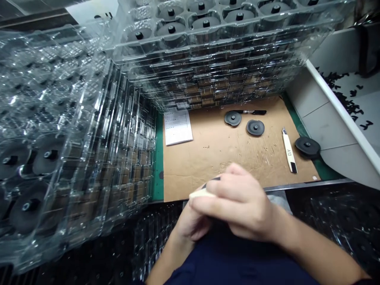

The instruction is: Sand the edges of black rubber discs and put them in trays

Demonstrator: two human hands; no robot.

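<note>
My right hand (237, 200) is closed in front of my body, its thumb and fingers pinching a cream-coloured piece (202, 193) whose kind I cannot make out. Just behind that piece shows the edge of a thin dark piece (211, 182); most of it is covered by my fingers. My left hand (192, 223) is curled underneath and meets the right one, with its fingers mostly hidden. Farther back on the brown cardboard (190, 166) lie a black disc with a centre stub (233, 118) and a second black disc (255, 127). A cream-handled craft knife (289, 152) marked A13 lies to the right.
Stacked clear plastic trays (208, 59) holding black discs rise at the back, and more stacked trays (89, 158) stand left. A black marker (252, 112), a paper slip (178, 128) and another black disc (308, 146) lie about. A white bin (353, 103) with black scraps borders the right.
</note>
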